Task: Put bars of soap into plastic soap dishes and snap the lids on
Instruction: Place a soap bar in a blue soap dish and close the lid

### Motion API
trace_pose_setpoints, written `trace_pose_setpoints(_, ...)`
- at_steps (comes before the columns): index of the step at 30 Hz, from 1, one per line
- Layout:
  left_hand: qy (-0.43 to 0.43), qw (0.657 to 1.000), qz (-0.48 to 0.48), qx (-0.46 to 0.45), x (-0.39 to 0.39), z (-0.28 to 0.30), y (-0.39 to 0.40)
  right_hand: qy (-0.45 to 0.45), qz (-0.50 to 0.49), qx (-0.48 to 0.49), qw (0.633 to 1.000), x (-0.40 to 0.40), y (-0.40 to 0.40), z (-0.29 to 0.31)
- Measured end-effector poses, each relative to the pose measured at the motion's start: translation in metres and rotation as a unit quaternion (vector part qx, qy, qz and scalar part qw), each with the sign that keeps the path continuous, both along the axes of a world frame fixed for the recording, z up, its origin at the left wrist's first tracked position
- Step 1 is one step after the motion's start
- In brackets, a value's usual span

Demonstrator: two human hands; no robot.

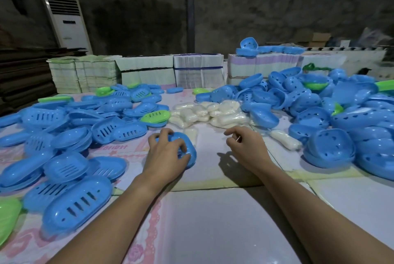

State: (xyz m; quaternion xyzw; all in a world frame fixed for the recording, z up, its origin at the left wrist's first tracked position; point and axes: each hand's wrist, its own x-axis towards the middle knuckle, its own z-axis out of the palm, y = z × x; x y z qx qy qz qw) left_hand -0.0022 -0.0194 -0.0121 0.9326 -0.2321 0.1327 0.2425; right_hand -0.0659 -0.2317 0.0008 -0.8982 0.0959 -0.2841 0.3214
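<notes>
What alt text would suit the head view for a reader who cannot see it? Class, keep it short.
A person's left hand grips a blue soap dish on a table, while the right hand hovers beside it. Wrapped soap bars lie behind, between piles of blue dishes and lids.

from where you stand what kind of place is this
Probably a small packing workshop or storeroom: heaps of blue soap dishes cover the table, wrapped soap bars lie piled mid-table, and bundled flat cartons are stacked behind.
</notes>
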Motion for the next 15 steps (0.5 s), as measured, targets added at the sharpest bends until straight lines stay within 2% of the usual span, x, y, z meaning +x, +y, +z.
trace_pose_setpoints(3, 0.025, 0.999, 0.004, -0.032, -0.002, 0.001, 0.003, 0.017, -0.048, -0.023, 0.998, -0.001, -0.012, 0.005)
trace_pose_setpoints(7, -0.046, 0.994, -0.044, -0.094, -0.008, 0.001, -0.002, 0.062, -0.123, -0.079, 0.987, -0.005, -0.03, 0.009)
trace_pose_setpoints(9, -0.045, 0.983, -0.085, -0.158, -0.011, 0.001, -0.007, 0.101, -0.169, -0.127, 0.972, -0.008, -0.041, 0.009)
trace_pose_setpoints(11, 0.013, 0.967, -0.103, -0.233, -0.015, 0.0, -0.013, 0.155, -0.207, -0.163, 0.952, -0.011, -0.05, 0.009)
trace_pose_setpoints(13, 0.112, 0.941, -0.096, -0.304, -0.017, 0.002, -0.017, 0.229, -0.22, -0.167, 0.933, -0.013, -0.056, 0.008)
trace_pose_setpoints(15, 0.16, 0.93, -0.1, -0.316, -0.018, 0.003, -0.02, 0.28, -0.219, -0.163, 0.92, -0.012, -0.058, 0.005)
